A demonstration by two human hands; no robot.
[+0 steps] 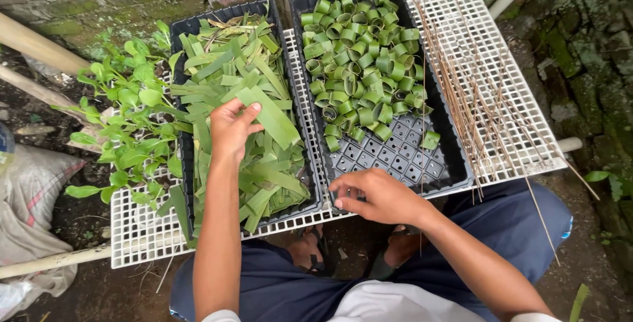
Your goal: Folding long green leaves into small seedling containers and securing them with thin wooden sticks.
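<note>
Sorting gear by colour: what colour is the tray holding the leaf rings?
Black tray, clearest in the head view.

Left hand point(231, 130) gripping leaf strip point(269, 116), right hand point(379, 196) on black tray point(455, 157) rim

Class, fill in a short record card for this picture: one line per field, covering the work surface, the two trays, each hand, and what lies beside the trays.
Surface: white plastic grid resting on poles
Left tray: black, heaped with flat green leaf strips
Right tray: black, rolled leaf rings filling the far part, near part bare
Left hand: pinching one leaf strip above the left tray
Right hand: resting on the near rim of the right tray, fingers curled
Right of trays: thin brown sticks
Left of trays: leafy green sprigs
</note>
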